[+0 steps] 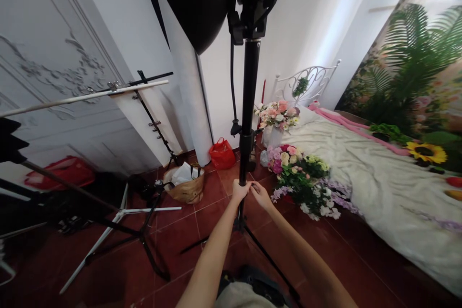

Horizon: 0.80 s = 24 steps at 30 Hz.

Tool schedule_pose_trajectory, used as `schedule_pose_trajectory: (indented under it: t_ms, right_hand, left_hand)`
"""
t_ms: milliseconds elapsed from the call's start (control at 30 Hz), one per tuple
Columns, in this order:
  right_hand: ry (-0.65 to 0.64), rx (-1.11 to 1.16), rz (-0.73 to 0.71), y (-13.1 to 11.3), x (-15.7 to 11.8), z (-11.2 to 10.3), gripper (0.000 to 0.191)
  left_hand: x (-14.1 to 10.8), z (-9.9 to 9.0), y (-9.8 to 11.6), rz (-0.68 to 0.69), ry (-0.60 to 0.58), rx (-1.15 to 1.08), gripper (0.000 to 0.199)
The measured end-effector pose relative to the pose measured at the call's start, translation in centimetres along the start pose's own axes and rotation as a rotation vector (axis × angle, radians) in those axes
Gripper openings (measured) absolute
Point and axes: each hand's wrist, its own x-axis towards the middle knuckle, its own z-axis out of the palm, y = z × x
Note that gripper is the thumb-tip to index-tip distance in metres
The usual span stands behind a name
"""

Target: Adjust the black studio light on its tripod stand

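A black light stand rises upright in front of me, with a large dark lamp head at its top. My left hand is wrapped around the lower part of the pole. Close by on the right, my right hand has its thumb and fingers pinched together against the side of the pole, and what lies between them is too small to make out. A cable with a black plug dangles beside the pole. Below my hands the stand's legs spread over the floor.
On the right stands a bed with a pale cover, with artificial flowers beside it. A red bag and a woven basket sit behind the stand. Other stands with white legs crowd the left side of the tiled floor.
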Motion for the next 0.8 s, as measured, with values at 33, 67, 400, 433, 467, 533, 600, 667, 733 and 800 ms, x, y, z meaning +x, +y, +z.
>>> schedule_pose_trajectory:
  t_ms: [33, 67, 400, 433, 467, 533, 600, 667, 733, 800]
  right_hand:
    - [-0.003, 0.020, 0.006, 0.1, 0.1, -0.1, 0.035]
    - [-0.005, 0.045, 0.015, 0.1, 0.1, -0.2, 0.037]
    - [0.109, 0.283, 0.306, 2.6, -1.8, 1.0, 0.050]
    - [0.129, 0.313, 0.312, 2.7, -1.9, 1.2, 0.049]
    - [0.141, 0.340, 0.314, 2.7, -1.9, 1.3, 0.049]
    - [0.163, 0.375, 0.302, 2.5, -1.9, 1.5, 0.045]
    - [0.190, 0.384, 0.278, 2.3, -1.6, 1.5, 0.039]
    - [0.228, 0.371, 0.245, 2.1, -1.2, 1.7, 0.033]
    - [0.274, 0.329, 0.213, 1.8, -0.5, 2.0, 0.031]
    - [0.310, 0.278, 0.208, 1.6, 0.2, 2.2, 0.032]
  left_hand:
    - [0.0, 0.0, 0.0, 0.000, 0.003, 0.003, 0.027]
    - [0.0, 0.0, 0.0, 0.003, 0.004, 0.009, 0.027]
    - [-0.6, 0.1, 0.7, -0.048, 0.012, -0.002, 0.027]
    - [-0.6, 0.1, 0.8, -0.051, 0.012, 0.003, 0.027]
    - [-0.7, 0.1, 0.9, -0.051, 0.015, 0.010, 0.027]
    - [-0.7, 0.0, 1.0, -0.044, 0.020, 0.027, 0.027]
    - [-0.8, 0.0, 1.1, -0.037, 0.022, 0.036, 0.026]
    - [-0.8, 0.0, 1.2, -0.040, 0.024, 0.034, 0.024]
    - [-0.8, 0.0, 1.1, -0.049, 0.015, 0.022, 0.024]
    - [-0.9, 0.0, 1.0, -0.054, -0.001, 0.010, 0.025]
